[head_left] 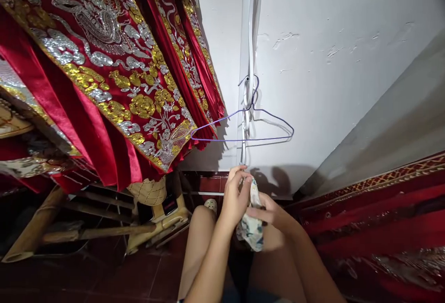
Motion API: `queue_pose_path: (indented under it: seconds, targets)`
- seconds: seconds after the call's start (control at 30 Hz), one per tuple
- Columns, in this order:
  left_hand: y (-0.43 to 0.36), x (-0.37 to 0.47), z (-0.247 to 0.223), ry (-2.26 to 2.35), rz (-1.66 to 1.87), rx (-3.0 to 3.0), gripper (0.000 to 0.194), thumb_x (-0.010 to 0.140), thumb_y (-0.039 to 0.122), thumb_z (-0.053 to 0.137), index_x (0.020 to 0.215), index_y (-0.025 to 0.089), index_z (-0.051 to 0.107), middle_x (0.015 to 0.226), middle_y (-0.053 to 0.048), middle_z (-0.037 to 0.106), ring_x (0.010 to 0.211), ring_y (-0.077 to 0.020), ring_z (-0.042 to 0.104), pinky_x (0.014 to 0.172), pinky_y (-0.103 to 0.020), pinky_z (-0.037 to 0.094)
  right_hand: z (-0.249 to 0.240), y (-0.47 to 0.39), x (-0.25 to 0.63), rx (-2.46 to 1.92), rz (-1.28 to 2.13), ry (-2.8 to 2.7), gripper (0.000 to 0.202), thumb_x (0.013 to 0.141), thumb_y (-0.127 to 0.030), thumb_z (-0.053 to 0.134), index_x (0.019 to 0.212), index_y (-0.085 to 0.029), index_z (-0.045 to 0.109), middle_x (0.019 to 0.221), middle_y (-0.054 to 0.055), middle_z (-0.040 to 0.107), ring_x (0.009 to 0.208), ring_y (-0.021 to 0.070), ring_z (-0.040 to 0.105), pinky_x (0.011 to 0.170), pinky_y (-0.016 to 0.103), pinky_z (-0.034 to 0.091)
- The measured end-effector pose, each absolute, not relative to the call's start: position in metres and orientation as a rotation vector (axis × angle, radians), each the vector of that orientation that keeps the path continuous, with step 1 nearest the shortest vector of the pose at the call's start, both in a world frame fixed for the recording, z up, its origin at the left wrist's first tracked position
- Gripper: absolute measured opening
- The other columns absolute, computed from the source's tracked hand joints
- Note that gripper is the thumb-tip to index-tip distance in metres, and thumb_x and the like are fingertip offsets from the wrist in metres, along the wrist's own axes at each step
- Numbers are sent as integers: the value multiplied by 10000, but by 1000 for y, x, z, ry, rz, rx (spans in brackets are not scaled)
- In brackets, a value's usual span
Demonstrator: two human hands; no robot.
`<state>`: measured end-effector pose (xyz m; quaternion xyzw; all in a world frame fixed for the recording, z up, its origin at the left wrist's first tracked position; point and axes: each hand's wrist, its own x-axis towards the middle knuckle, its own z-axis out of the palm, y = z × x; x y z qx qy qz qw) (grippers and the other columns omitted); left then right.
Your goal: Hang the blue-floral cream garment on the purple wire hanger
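Observation:
A light cloth with a blue-green pattern (253, 232) is bunched between my two hands, above my knees. My left hand (237, 192) pinches its upper end, with thumb and fingers close together. On the right side of the cloth, my right hand (267, 211) has its fingers closed on it, slightly blurred. Just above my hands a purple wire hanger (239, 139) hangs by its hook from a white strap (251, 39). The strap's lower end comes down to my left fingertips; whether they hold it cannot be made out.
Red fabric with gold and silver sequins (142, 106) hangs at the left. Below it stand a bamboo frame (107, 233) and a woven basket (149, 192). A white wall (313, 85) is ahead. More red decorated fabric (382, 229) lies at the right.

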<state>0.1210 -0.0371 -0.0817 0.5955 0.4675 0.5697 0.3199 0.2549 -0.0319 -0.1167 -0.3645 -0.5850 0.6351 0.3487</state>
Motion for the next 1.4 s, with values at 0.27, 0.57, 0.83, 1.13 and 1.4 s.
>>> queue_pose_path:
  seconds: [0.27,0.57,0.83,1.13,1.4]
  targets:
    - [-33,64,-86,1245,806,1828,436,954,516,490,728,169,627,708,-11,612,681,-176,532,649,-254,403,-44,52,284,-1125,790,-1624,180,776,-338,657,868,-187,693,892,70,725,888,271,650,776,348,518]
    - [-47,11,-74,1594,369,1912,466,880,474,574,511,213,459,476,20,427,481,-149,404,548,-278,249,-81,95,291,-1358,857,-1530,236,774,-415,589,706,-190,577,692,35,619,703,209,556,665,316,432]
    - [-23,-20,-39,1619,674,2159,158,848,207,584,954,188,699,972,-131,723,883,-278,652,814,-336,458,-63,60,321,-1333,702,-1482,151,800,-335,522,717,-211,538,665,6,543,669,181,491,616,291,382]
    - [29,-30,51,1801,414,2360,151,878,213,513,899,170,656,868,-75,698,792,-234,642,765,-319,485,-39,60,327,-1296,632,-1535,200,785,-347,574,641,-215,528,620,0,495,620,169,459,556,285,349]
    - [9,-40,63,1807,319,2388,306,892,213,429,1132,173,614,1111,-116,704,981,-268,665,895,-379,497,-46,62,319,-1354,722,-1517,189,733,-325,570,616,-215,471,600,-37,421,593,129,383,530,258,296]
